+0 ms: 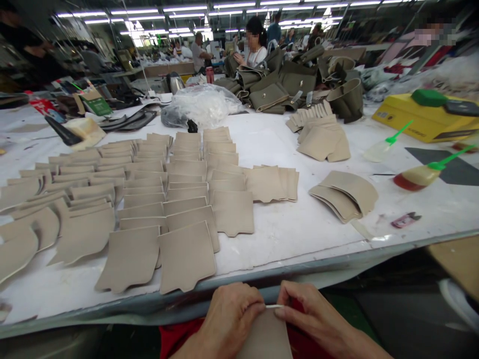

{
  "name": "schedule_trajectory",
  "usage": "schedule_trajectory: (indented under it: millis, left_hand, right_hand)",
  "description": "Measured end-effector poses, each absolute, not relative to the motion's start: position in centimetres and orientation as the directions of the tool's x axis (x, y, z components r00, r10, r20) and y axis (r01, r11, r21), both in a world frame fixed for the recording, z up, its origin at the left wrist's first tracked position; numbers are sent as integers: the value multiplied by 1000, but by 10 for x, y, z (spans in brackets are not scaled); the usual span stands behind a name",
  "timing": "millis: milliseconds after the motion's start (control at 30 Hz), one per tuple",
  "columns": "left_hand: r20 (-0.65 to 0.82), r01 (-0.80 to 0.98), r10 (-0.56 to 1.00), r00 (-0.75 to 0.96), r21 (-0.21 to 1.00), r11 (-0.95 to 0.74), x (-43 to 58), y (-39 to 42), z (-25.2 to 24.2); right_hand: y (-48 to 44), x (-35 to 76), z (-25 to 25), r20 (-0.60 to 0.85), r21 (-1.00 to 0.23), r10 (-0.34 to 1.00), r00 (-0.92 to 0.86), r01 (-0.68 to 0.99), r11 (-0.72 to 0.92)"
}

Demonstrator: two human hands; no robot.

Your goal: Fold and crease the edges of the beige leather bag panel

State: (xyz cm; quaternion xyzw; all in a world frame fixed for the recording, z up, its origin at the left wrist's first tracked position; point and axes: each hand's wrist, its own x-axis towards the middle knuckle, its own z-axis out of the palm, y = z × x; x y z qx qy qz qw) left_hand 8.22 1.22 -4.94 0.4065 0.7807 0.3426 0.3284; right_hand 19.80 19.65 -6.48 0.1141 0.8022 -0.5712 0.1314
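Below the table's front edge, a beige leather piece (266, 335) hangs between my hands, with a thin white line along its top edge. My left hand (235, 311) is closed on its upper left corner, thumb on the near face. With thumb and fingers pinched, my right hand (309, 311) grips the same top edge farther right. On the table just beyond my hands lie overlapping rows of similar beige leather pieces (187, 254), the nearest close to the table edge.
A few curved beige pieces (348, 192) lie right of the rows, near small snips (406, 220). Two green-tipped glue bottles (417, 177) rest by a yellow box (422, 117). Olive bags (277, 87) and clear plastic (204, 104) are piled behind. Other people work farther back.
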Motion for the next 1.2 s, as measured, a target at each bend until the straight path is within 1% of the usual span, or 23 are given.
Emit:
schedule_trajectory:
  millis: [67,133,233,367,433,500,600,733,867,1000,1100,1200]
  left_hand:
    - [-191,494,878,-440,765,414,83,12,-53]
    - [-178,478,851,-494,762,437,83,11,-55]
    - [-242,310,753,-612,802,510,80,8,-52]
    - [-328,112,666,-670,842,528,75,0,-44]
    - [-339,44,622,-706,855,516,72,-6,-40]
    - [-330,18,595,-733,865,502,70,-13,-38]
    - [-346,23,626,-699,864,503,66,-22,-38]
    - [-462,-32,675,-575,837,546,63,-28,-43]
    - [-444,-49,667,-598,851,522,63,-26,-48]
    - [-374,-2,665,-646,873,488,65,-22,-48]
    - [-358,10,661,-660,875,483,64,-20,-51]
    - [-371,59,698,-612,859,509,63,-16,-57]
  right_hand:
    - [196,198,-65,-342,-888,32,-939,334,318]
    - [197,198,-65,-348,-890,34,-937,341,302]
    - [198,200,-68,-352,-901,29,-936,347,259]
    - [200,203,-73,-341,-919,27,-940,339,199]
    - [200,204,-76,-346,-922,28,-938,345,173]
    - [201,205,-78,-348,-926,27,-937,348,147]
    - [201,205,-80,-341,-932,19,-940,340,128]
    - [202,206,-83,-349,-928,16,-937,348,131]
    - [200,205,-85,-338,-932,22,-941,338,133]
    - [201,207,-88,-325,-928,19,-946,322,186]
    - [204,208,-85,-310,-905,32,-950,305,297]
    - [199,201,-74,-252,-884,14,-968,236,403]
